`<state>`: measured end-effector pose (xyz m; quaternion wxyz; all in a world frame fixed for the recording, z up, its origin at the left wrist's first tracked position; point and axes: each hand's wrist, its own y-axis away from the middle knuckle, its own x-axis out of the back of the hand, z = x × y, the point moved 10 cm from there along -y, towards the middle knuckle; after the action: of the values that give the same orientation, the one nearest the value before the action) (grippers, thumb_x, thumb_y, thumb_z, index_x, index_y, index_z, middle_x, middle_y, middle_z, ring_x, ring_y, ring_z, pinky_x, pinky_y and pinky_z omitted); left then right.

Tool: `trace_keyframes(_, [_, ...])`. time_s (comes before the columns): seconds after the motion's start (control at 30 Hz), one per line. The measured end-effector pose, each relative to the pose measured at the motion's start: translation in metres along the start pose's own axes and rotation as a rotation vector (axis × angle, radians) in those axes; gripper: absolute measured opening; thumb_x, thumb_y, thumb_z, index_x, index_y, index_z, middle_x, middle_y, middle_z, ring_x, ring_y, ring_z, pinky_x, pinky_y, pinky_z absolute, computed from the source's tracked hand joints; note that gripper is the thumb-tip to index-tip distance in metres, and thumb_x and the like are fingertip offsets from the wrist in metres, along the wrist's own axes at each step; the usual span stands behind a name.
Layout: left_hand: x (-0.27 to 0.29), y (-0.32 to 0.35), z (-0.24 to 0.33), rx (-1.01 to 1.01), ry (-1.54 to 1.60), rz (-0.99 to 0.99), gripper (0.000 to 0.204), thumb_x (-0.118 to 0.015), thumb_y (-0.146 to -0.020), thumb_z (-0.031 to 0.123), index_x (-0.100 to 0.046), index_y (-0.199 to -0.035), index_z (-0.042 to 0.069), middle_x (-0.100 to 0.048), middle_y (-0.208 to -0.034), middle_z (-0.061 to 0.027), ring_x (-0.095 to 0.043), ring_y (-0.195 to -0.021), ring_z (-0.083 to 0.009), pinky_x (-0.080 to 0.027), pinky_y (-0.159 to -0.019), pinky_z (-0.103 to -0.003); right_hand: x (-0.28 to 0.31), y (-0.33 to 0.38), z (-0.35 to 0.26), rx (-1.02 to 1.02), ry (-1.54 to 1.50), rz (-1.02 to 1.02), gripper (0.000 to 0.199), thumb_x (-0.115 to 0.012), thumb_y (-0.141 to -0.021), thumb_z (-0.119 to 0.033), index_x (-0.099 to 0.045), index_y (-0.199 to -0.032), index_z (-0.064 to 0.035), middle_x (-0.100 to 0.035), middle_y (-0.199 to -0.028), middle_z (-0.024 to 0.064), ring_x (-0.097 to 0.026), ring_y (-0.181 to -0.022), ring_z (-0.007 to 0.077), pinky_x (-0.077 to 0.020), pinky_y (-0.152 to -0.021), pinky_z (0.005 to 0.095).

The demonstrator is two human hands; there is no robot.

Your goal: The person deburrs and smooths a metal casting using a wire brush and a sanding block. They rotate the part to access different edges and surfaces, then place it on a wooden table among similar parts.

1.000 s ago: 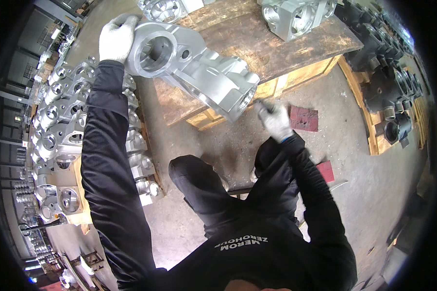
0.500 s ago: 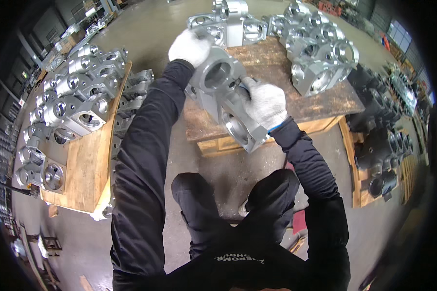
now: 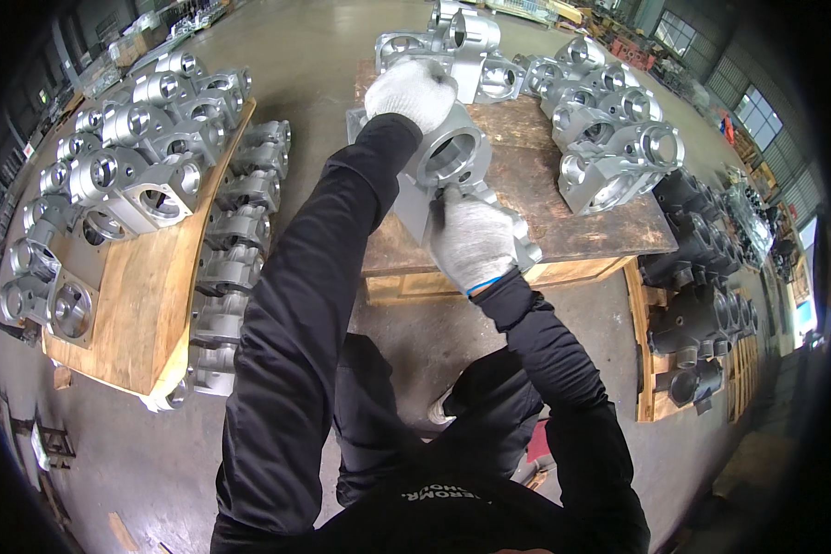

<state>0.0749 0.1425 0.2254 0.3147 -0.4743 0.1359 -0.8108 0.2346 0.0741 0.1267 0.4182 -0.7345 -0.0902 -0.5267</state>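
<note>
A silver-grey cast metal housing [image 3: 453,157] with a large round bore leans on the near part of the wooden work table [image 3: 517,138], partly hidden by both hands. My left hand [image 3: 413,92], in a white knit glove, is closed over the housing's far upper side; its fingertips are out of sight. My right hand [image 3: 474,238], in a white glove with a blue cuff edge, is closed against the housing just below the bore. A small dark thing shows at its fingertips, too little of it to name.
More silver housings [image 3: 475,51] stand at the table's far edge, others [image 3: 609,138] at its right. On the left, several housings [image 3: 111,175] fill a wooden board [image 3: 143,305], with more stacked beside it. Dark cylindrical castings [image 3: 697,323] sit on a pallet at right.
The view has shifted. My left hand stays on the housing's far side, now further right in the picture. My right hand has turned and sits lower and further left, below the bore.
</note>
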Motion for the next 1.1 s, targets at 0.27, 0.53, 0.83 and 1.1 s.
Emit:
trace_keyframes(0.27, [0.001,0.002,0.0,0.022,0.026,-0.045,0.042,-0.063,-0.089,0.043,-0.079,-0.116,0.016,-0.072,-0.12,-0.0182,-0.067,-0.116,-0.0376,-0.051,-0.103,-0.046,0.08,-0.054,-0.006,0.107,-0.119,0.005,0.027,-0.063,-0.089,-0.029,-0.077,-0.087,-0.0059,-0.074,-0.081,0.0196,-0.075,-0.08,0.0359,-0.0604,-0.075,0.0451])
trace_keyframes(0.53, [0.005,0.001,0.002,-0.081,-0.022,0.062,0.038,-0.058,-0.09,0.043,-0.081,-0.111,0.021,-0.076,-0.113,-0.0153,-0.071,-0.111,-0.0363,-0.055,-0.098,-0.045,0.047,-0.054,0.083,-0.166,-0.435,-0.048,0.041,-0.064,-0.095,-0.045,-0.08,-0.106,-0.0082,-0.074,-0.088,0.0219,-0.074,-0.089,0.0403,-0.0579,-0.081,0.0468])
trace_keyframes(0.83, [0.001,-0.002,-0.001,-0.094,0.021,0.029,0.04,-0.063,-0.094,0.037,-0.078,-0.112,0.005,-0.073,-0.112,-0.023,-0.069,-0.111,-0.0387,-0.052,-0.099,-0.041,0.003,-0.003,0.031,-0.072,-0.376,0.006,0.03,-0.067,-0.092,-0.035,-0.073,-0.096,-0.0055,-0.073,-0.088,0.0218,-0.073,-0.086,0.041,-0.0569,-0.078,0.0506])
trace_keyframes(1.1, [0.009,0.002,-0.017,0.077,-0.169,0.233,0.067,-0.07,-0.088,0.05,-0.064,-0.129,-0.002,-0.068,-0.125,-0.0252,-0.068,-0.116,-0.0385,-0.052,-0.102,-0.045,-0.04,0.048,0.223,-0.635,-0.851,-0.059,0.046,-0.072,-0.093,-0.036,-0.068,-0.123,-0.0007,-0.076,-0.1,0.0149,-0.073,-0.087,0.0216,-0.0573,-0.081,0.0351])
